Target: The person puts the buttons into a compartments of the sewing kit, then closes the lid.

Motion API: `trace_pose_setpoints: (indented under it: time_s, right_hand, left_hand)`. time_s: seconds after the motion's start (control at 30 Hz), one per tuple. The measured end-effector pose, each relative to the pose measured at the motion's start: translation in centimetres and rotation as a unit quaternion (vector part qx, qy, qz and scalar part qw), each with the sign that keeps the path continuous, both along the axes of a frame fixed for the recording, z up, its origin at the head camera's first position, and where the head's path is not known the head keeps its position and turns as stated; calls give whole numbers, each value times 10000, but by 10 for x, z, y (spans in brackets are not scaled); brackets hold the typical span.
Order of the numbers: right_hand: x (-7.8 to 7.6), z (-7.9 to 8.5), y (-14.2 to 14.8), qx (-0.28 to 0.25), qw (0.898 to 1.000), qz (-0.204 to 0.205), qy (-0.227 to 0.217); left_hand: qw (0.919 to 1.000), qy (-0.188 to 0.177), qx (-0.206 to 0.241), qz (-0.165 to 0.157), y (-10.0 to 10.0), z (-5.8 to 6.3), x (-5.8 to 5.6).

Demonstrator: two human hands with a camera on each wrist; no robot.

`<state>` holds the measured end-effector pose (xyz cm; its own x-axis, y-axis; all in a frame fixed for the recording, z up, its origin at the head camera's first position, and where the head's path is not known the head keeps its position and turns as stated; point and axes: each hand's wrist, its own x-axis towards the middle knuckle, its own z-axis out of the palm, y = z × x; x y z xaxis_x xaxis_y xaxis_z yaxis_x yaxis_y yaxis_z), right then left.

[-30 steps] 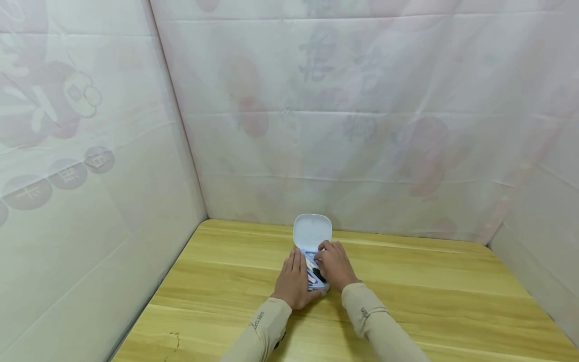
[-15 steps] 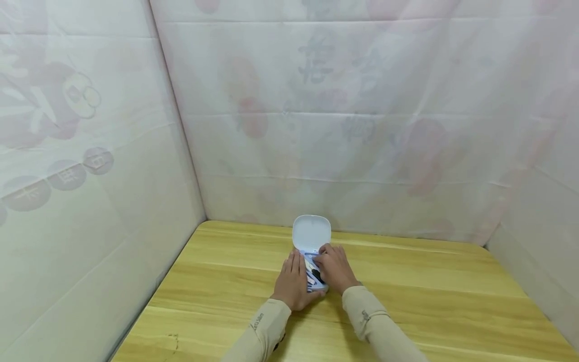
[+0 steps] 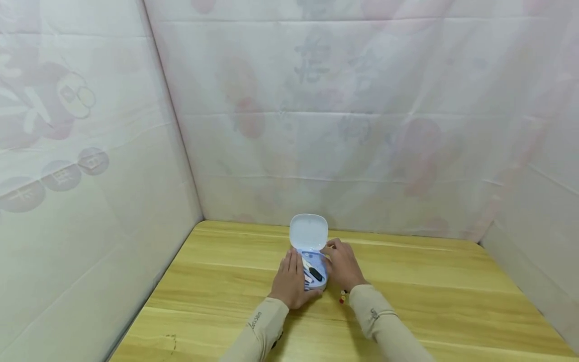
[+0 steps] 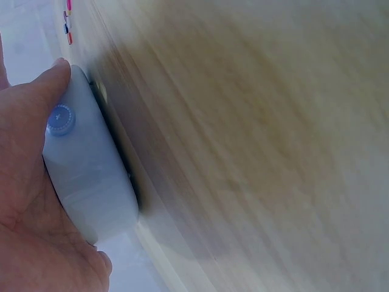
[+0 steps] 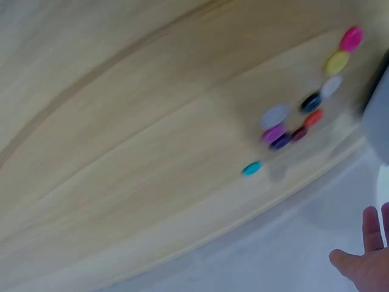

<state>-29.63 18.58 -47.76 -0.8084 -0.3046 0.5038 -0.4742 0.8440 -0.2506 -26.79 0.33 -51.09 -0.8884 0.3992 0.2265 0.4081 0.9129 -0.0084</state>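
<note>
A pale blue hinged case [image 3: 316,286] stands on the table with its white lid [image 3: 308,231] raised at the back. My left hand [image 3: 289,281] holds it, fingers along the left edge and thumb at the front. In the left wrist view, that thumb bends over the case wall [image 4: 91,182] beside a round blue clasp [image 4: 61,120]. Inside lies a small black-handled tool [image 3: 315,274] with a white end, among white pieces. My right hand [image 3: 342,264] is at the right rear edge, fingertips near the hinge. The right wrist view shows its thumb and fingers [image 5: 372,231] apart.
Several coloured buttons lie on the wooden table [image 3: 429,291] right of the case, including a pink button [image 5: 352,38] and a turquoise button [image 5: 251,168]. Some show as small buttons [image 3: 342,296] beside the right wrist. Fabric walls [image 3: 316,125] enclose the back and sides.
My right hand has moved from inside the case to its right rear edge, exposing more of the interior and buttons by the wrist. My left hand keeps its hold on the case.
</note>
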Motion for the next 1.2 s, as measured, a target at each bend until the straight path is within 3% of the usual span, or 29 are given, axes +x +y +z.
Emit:
trace_pose_setpoints:
  time_s: [0.4, 0.83, 0.97, 1.07, 1.2]
  right_hand:
    - [13, 3, 44, -133, 9987, -402, -287]
    - [25, -11, 62, 100, 9962, 229, -836]
    - [27, -15, 62, 188, 9911, 381, -1265]
    - [27, -16, 61, 184, 9873, 281, -1552]
    - [25, -16, 57, 267, 9867, 6, -1602]
  left_hand:
    - [10000, -58, 14, -13, -5, 5, 0]
    - [9996, -133, 243, -48, -15, 3, -1]
    - [9993, -262, 279, -49, -17, 2, -2]
    - [9990, -347, 296, -13, -19, 1, -2]
    - [9989, -329, 341, 15, -21, 0, -1]
